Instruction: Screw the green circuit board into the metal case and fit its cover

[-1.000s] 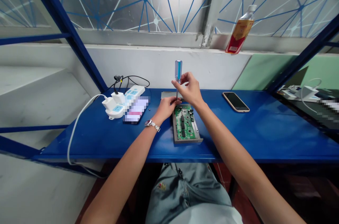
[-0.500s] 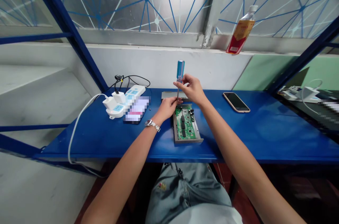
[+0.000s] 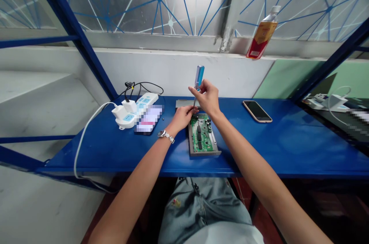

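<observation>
My right hand (image 3: 209,96) grips a screwdriver (image 3: 199,77) with a clear blue handle, its thumb stretched toward the left. The shaft points down, slightly tilted, to the far left corner of a green circuit board (image 3: 203,132). My left hand (image 3: 184,116), with a silver watch (image 3: 165,134) on the wrist, pinches around the shaft's lower end. The very tip, and any screw there, is hidden by those fingers. The board lies in a shallow grey metal tray (image 3: 205,154). Behind my left hand lies a flat grey metal piece (image 3: 184,103), partly covered.
Left of my hands are a white power strip (image 3: 148,99) with plugs and cables, a phone with a blurred screen (image 3: 148,120), and a tiny dark part (image 3: 163,119). To the right lies another phone (image 3: 257,111). A bottle (image 3: 263,34) stands on the sill.
The screwdriver's handle has tilted to the right and turned a little in my right hand, whose fingers have shifted. My left hand and the board stay in place.
</observation>
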A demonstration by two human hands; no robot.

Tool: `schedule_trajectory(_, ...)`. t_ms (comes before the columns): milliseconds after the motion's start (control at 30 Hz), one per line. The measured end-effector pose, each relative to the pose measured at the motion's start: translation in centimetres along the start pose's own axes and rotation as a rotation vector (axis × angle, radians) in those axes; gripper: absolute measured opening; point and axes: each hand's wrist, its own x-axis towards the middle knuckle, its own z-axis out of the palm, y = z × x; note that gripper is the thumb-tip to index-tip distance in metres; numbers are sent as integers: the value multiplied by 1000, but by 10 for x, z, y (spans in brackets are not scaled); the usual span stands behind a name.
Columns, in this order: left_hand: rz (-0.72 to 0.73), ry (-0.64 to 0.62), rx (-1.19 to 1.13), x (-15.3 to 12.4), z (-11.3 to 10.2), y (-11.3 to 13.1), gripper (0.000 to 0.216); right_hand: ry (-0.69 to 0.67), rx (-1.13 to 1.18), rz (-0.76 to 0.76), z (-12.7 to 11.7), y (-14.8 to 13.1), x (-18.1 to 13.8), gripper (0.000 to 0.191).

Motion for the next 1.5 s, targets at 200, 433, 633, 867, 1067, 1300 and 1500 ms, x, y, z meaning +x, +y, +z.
schedule_trajectory(200, -18, 4, 30, -1, 0, 1, 29, 21, -23, 18, 0, 0, -2, 47)
schedule_trajectory(433, 37, 81, 127, -4, -17, 6, 38, -76, 168, 84, -4, -1, -6, 46)
schedule_trajectory(633, 13, 260, 173, -8, -48, 6, 44, -9, 206, 70, -4, -3, -7, 48)
schedule_trajectory(867, -24, 335, 161, -9, -62, 1, 44, -2, 331, 75, -14, -15, -17, 39)
schedule_trajectory(1067, -57, 307, 153, -8, -58, -5, 48, -132, 469, 201, 2, -8, -36, 44)
schedule_trajectory(1300, -67, 272, 173, -9, -59, -4, 46, -189, 438, 197, 16, 1, -45, 43)
schedule_trajectory(1500, -70, 246, 156, -9, -59, -4, 42, -135, 435, 208, 6, 0, -40, 44)
